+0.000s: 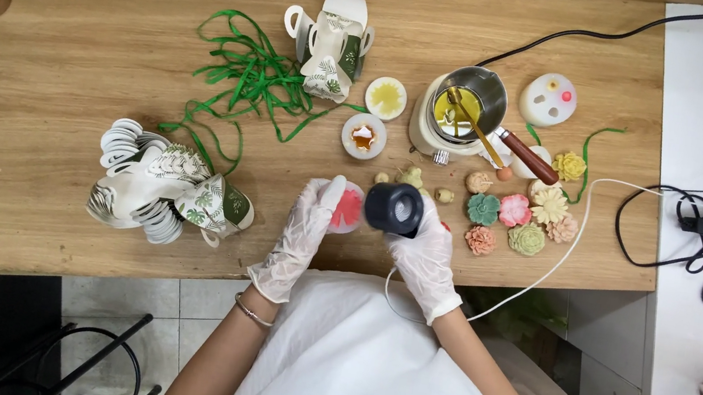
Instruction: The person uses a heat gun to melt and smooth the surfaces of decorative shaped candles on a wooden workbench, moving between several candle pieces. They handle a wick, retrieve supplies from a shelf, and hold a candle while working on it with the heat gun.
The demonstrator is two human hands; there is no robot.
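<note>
our left hand [308,223] (gloved in white) pinches the rim of a small round mould of red wax [347,209], fingers closed on it, just below the metal melting pot [469,104] on the wooden table [68,44]. our right hand [425,253] is wrapped tight around a black heat tool [394,208] touching the mould's right side, wax flowers [516,215] to the pot's lower right

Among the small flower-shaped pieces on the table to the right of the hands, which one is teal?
The teal flower, leftmost in the cluster and nearest the right hand. Beside it sit a pink flower, a cream one, a pale green one and peach ones; a yellow one lies farther back.
</note>
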